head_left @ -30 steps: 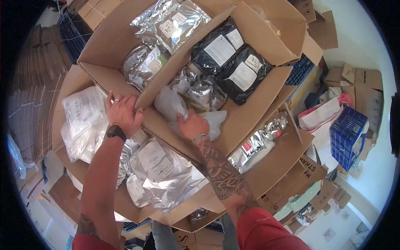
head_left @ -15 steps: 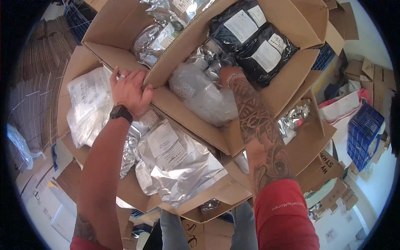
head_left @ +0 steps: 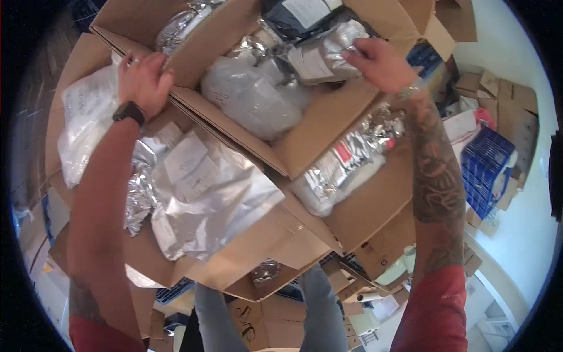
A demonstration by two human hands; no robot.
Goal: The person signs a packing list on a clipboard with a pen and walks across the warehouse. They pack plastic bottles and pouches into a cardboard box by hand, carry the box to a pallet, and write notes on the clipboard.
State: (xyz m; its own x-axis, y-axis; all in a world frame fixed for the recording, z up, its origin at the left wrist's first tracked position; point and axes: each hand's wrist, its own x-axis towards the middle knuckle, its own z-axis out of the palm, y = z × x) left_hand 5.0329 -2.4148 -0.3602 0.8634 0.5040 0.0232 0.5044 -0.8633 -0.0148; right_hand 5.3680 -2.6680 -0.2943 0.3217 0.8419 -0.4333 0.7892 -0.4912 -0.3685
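My left hand [head_left: 144, 82] grips the near edge of an open cardboard box [head_left: 234, 126], its fingers curled over the rim. Over the right side of this box, my right hand [head_left: 381, 63] pinches the end of a silver foil pouch [head_left: 325, 56] bearing a white label. Beneath and behind the pouch, a black labelled bag [head_left: 305, 14] lies in the box. A translucent plastic bag [head_left: 252, 97] fills the near left part of the same compartment, with small foil packets [head_left: 252, 50] beside it.
In a nearer box lies a large silver bag [head_left: 211, 182]. White plastic bags [head_left: 88, 120] sit at the left. Another open box holds foil packs [head_left: 343, 158]. A blue crate [head_left: 485, 170] stands at the right, near stacked cardboard [head_left: 516, 111].
My right hand has moved from the translucent bag deeper into the box, then up and right, and now holds a silver pouch. My left hand stays on the box edge. The view has shifted.
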